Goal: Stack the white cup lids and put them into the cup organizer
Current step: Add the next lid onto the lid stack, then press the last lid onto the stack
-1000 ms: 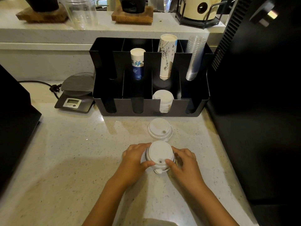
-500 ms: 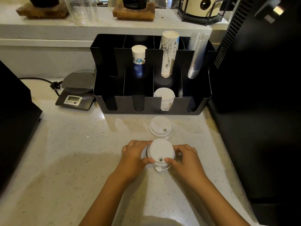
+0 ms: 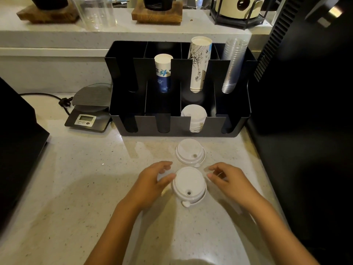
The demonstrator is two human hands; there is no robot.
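A short stack of white cup lids (image 3: 189,185) rests on the counter between my hands. My left hand (image 3: 152,180) is just to its left, fingers apart, thumb tip near the rim. My right hand (image 3: 227,180) hovers to its right with a small gap, fingers spread. A second white lid (image 3: 190,152) lies flat just behind the stack. The black cup organizer (image 3: 133,104) stands beyond, with a stack of white lids (image 3: 194,116) in its front third slot.
The organizer's back row holds a short paper cup stack (image 3: 163,71), a tall paper cup stack (image 3: 199,64) and clear plastic cups (image 3: 232,64). A digital scale (image 3: 89,109) sits at its left. Dark machines flank both sides (image 3: 305,92).
Both hands have let go of the lid stack and drawn apart to either side of it. The stack stays on the counter.
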